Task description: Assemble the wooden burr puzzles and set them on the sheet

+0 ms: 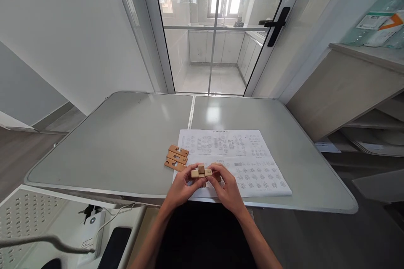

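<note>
Both of my hands grip a small wooden puzzle assembly (201,172) of crossed notched bars, held just above the near edge of the table. My left hand (181,187) pinches its left end and my right hand (225,187) pinches its right end, fingers curled. Under the hands lies a printed instruction sheet (240,155) covered in small diagrams. To the left of the sheet, three loose flat notched wooden pieces (176,157) lie side by side on the table.
The grey folding table (126,143) has a seam down its middle. A glass door with a black handle (275,23) stands behind it. Wooden shelves (356,92) are at the right. At lower left sit a white perforated stand (31,214), a charger and a phone (114,243).
</note>
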Motion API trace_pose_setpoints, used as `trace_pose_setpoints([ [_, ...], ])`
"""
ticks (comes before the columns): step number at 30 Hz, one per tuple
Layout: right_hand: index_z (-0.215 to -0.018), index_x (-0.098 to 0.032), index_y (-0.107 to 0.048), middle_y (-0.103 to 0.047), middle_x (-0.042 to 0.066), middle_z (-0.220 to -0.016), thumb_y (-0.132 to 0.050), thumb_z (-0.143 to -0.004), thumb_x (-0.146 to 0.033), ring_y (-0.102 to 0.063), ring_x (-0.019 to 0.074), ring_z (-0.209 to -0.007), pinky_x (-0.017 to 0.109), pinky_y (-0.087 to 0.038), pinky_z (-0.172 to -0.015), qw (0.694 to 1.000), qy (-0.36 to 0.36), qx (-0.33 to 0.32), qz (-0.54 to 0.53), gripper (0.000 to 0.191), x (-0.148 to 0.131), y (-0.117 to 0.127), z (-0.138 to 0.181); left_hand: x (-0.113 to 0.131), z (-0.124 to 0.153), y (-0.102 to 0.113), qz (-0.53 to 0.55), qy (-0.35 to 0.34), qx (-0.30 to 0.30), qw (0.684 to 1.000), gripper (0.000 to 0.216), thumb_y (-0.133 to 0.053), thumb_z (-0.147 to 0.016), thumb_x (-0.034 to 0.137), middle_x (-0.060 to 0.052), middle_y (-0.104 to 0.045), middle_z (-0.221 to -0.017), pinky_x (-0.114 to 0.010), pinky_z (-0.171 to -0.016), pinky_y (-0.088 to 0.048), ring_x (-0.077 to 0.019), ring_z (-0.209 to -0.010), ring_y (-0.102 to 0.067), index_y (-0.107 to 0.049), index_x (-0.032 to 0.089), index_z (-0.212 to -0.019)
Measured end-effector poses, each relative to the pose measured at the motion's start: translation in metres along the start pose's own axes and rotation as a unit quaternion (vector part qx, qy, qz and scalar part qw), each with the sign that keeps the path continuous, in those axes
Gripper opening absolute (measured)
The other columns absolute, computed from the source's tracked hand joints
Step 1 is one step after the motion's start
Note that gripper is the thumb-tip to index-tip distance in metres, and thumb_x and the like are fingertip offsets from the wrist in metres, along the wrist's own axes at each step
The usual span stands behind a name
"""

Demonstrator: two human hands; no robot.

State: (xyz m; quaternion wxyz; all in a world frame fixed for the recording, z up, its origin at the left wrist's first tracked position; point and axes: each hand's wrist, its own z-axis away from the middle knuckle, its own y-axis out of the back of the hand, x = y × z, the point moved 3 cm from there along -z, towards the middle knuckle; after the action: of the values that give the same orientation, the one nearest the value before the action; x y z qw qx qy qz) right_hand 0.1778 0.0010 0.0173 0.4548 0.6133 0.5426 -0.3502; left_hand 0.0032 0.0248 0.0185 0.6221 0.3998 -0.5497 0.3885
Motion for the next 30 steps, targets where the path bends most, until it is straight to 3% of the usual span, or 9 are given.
trace_pose_setpoints([
  [4, -0.116, -0.024, -0.064, -0.067, 0.006, -0.107, -0.056, -0.105, -0.032, -0.065, 0.0207, -0.09, 0.034, -0.054, -0.081, 1.0, -0.016, 0.016, 0.003, 0.015, 0.004, -0.001, 0.001, 0.005, 0.004, -0.001, -0.036, -0.02, -0.016, 0.999, 0.049, -0.074, -0.092, 0.042, -0.008, -0.075, -0.11, -0.039, -0.095, -0.058, -0.0239, -0.101, -0.072, -0.063, 0.017, -0.133],
  [11, -0.116, -0.024, -0.063, -0.069, 0.006, -0.107, -0.059, -0.104, -0.037, -0.067, 0.0215, -0.093, 0.035, -0.055, -0.084, 0.998, -0.056, 0.039, -0.002, 0.019, 0.014, -0.001, 0.003, 0.007, 0.008, -0.001, -0.035, -0.007, -0.028, 0.999, 0.074, -0.075, -0.092, 0.041, -0.003, -0.076, -0.095, -0.039, -0.098, -0.053, -0.0213, -0.093, -0.073, -0.041, 0.022, -0.155],
  [20, -0.115, -0.023, -0.063, -0.069, 0.006, -0.103, -0.058, -0.104, -0.037, -0.067, 0.0216, -0.091, 0.034, -0.056, -0.082, 0.998, -0.055, 0.028, -0.018, 0.018, 0.01, -0.002, 0.003, 0.005, 0.007, 0.002, -0.013, -0.016, -0.021, 1.0, 0.067, -0.079, -0.088, 0.041, -0.009, -0.075, -0.112, -0.042, -0.102, -0.051, -0.0228, -0.101, -0.069, -0.051, 0.022, -0.146],
  [30, -0.112, -0.024, -0.063, -0.066, 0.004, -0.098, -0.057, -0.104, -0.031, -0.062, 0.0197, -0.084, 0.032, -0.053, -0.077, 0.999, -0.023, 0.023, 0.011, 0.012, 0.001, 0.0, 0.001, 0.005, 0.008, 0.002, 0.006, -0.017, -0.036, 0.999, 0.065, -0.08, -0.089, 0.038, -0.009, -0.074, -0.111, -0.042, -0.103, -0.051, -0.0227, -0.102, -0.068, -0.052, 0.021, -0.145],
])
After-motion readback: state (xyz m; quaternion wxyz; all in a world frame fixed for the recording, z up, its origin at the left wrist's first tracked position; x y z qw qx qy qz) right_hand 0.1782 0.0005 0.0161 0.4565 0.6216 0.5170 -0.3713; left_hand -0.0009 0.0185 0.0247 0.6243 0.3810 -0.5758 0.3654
